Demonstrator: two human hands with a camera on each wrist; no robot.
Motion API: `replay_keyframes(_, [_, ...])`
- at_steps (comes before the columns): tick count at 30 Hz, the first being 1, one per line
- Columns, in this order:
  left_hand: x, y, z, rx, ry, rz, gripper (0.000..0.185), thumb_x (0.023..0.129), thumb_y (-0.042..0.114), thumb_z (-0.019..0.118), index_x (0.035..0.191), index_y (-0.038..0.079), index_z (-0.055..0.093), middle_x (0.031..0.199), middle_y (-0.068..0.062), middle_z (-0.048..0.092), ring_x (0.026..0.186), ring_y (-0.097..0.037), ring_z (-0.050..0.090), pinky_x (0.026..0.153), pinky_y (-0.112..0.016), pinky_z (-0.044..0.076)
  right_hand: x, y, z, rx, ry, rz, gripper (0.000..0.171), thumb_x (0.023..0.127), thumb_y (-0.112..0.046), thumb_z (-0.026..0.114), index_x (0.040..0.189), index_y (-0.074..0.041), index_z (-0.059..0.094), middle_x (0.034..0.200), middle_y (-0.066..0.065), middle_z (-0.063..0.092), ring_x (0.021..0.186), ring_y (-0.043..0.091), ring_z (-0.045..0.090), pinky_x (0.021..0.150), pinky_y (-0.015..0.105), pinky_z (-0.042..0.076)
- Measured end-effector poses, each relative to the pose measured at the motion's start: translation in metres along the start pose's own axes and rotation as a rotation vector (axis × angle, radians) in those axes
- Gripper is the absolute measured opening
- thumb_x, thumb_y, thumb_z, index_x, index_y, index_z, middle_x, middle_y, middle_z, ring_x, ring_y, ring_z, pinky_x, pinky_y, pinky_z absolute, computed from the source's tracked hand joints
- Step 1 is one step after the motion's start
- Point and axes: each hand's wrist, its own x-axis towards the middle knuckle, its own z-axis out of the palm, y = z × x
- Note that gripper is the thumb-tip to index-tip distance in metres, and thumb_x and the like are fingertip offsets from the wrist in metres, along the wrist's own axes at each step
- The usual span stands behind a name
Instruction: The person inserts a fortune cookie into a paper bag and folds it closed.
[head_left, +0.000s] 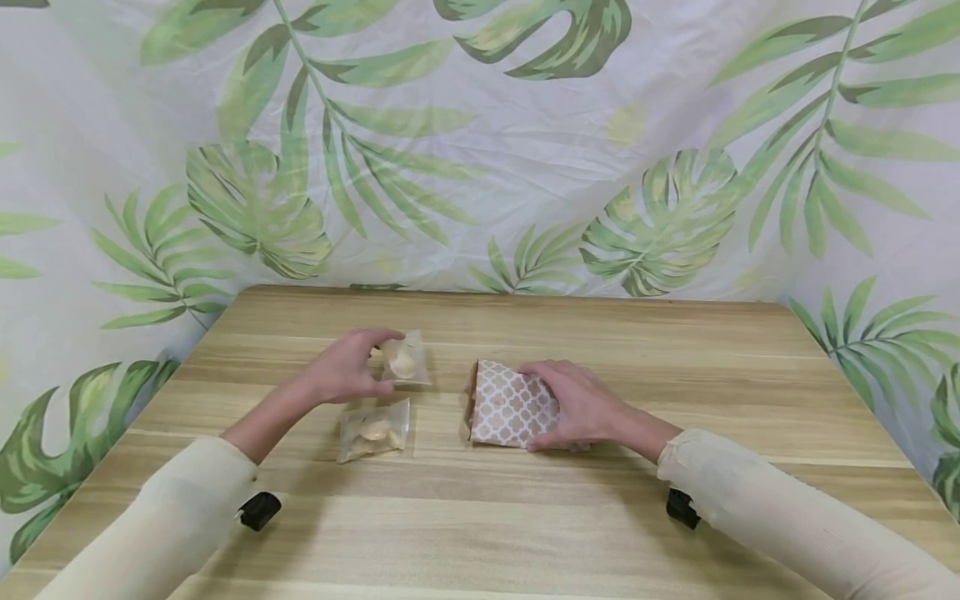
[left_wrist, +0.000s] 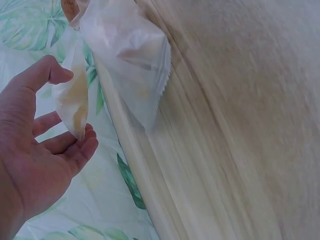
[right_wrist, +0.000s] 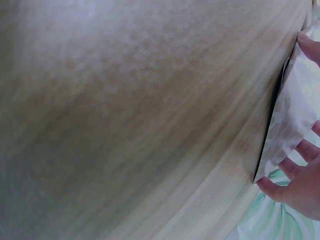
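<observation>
My left hand holds a small frosted see-through packet by its edges, thumb on one side and fingers on the other. Pale yellowish pieces show inside it; their kind is unclear. A second such packet lies on the table just nearer to me, and looms beside the hand in the left wrist view. On the right, my right hand grips a brown paper bag with a white lattice pattern across its width. The bag lies flat with its mouth toward the left; its inside is mostly hidden.
A wooden table carries everything, its far edge close to a leaf-printed curtain. Black devices sit under both wrists, near the cream sleeves.
</observation>
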Motion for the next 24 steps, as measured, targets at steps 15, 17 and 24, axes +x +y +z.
replay_keyframes(15, [0.007,0.008,0.010,-0.036,-0.013,0.077,0.070,0.071,0.008,0.080,0.136,-0.009,0.060,0.131,-0.026,0.065,0.115,-0.042,0.063,0.093,-0.056,0.054,0.001,-0.002,-0.001,0.003,-0.008,0.004,0.107,0.063,-0.048,0.095,0.151,-0.009,0.049,0.149,0.014,0.056,0.136,0.037,0.052,0.114,0.057,0.038])
replay_keyframes(17, [0.008,0.010,0.010,-0.040,-0.012,0.094,0.070,0.071,0.008,0.079,0.136,-0.010,0.060,0.131,-0.026,0.066,0.115,-0.042,0.063,0.094,-0.056,0.054,0.001,-0.002,-0.002,0.006,-0.008,0.004,0.107,0.063,-0.048,0.095,0.151,-0.009,0.049,0.149,0.014,0.056,0.136,0.037,0.052,0.114,0.057,0.038])
replay_keyframes(24, [0.010,0.019,0.013,-0.048,0.013,0.152,0.069,0.069,0.008,0.080,0.134,-0.008,0.062,0.127,-0.022,0.068,0.111,-0.036,0.064,0.094,-0.054,0.053,-0.001,-0.003,-0.004,0.004,-0.001,-0.003,0.106,0.063,-0.048,0.095,0.149,-0.007,0.050,0.147,0.014,0.057,0.133,0.037,0.054,0.112,0.058,0.040])
